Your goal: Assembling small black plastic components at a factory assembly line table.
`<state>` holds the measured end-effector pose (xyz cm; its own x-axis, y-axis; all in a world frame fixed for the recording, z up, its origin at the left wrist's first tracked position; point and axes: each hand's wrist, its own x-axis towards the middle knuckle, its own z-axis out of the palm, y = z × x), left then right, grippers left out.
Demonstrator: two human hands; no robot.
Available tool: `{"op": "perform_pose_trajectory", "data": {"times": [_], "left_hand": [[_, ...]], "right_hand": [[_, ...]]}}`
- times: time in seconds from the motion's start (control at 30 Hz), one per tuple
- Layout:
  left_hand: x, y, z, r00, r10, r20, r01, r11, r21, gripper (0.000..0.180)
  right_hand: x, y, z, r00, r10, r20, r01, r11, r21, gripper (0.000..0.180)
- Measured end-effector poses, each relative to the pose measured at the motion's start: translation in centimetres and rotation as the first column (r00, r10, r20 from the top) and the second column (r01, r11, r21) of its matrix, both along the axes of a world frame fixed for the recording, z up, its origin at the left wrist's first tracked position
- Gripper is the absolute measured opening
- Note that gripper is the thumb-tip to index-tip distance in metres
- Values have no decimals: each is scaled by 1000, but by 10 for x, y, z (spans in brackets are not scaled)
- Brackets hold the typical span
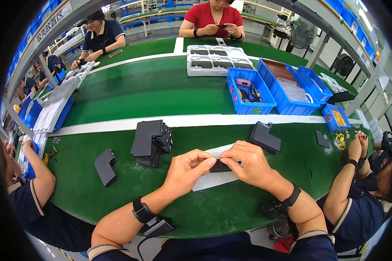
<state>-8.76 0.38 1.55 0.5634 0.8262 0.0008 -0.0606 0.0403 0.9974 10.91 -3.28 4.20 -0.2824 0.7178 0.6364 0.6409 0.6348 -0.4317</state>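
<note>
My left hand [188, 170] and my right hand [250, 162] meet in front of me, thumbs and forefingers pinching a small dark flat piece [222, 167] between them. Fingers hide most of it, so its full shape cannot be made out. Beneath the hands a pale grey sheet [203, 184] lies on the green table. A stack of black L-shaped plastic casings [149, 138] stands to the left of my hands, and a single black casing [103, 168] lies further left. More black casings [265, 138] rest beyond my right hand.
Blue bins [251, 107] with tools and parts stand at the back right, beside a white tray [210, 71] of dark pieces. A small blue bin [336, 128] holds yellow parts. A white strip [183, 121] crosses the table. Co-workers sit at left, right and opposite.
</note>
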Motion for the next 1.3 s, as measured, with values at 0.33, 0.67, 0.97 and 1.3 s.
{"op": "perform_pose_trajectory", "data": {"times": [0.33, 0.67, 0.97, 1.3], "left_hand": [[4, -5, 5, 999, 44, 11, -45, 994, 100, 15], [8, -6, 4, 996, 80, 37, -86, 970, 227, 14], [-2, 3, 3, 999, -38, 10, 37, 993, 112, 15], [0, -1, 7, 998, 59, -18, -58, 997, 53, 14]], "right_hand": [[-2, -3, 4, 999, 8, 40, -9, 1000, 18, 6], [-10, -7, 2, 998, -60, 14, 59, 998, 38, 7], [4, -2, -2, 929, -25, -369, -182, 837, -515, 12], [-7, -1, -12, 986, -86, -146, 62, 985, -164, 11]]}}
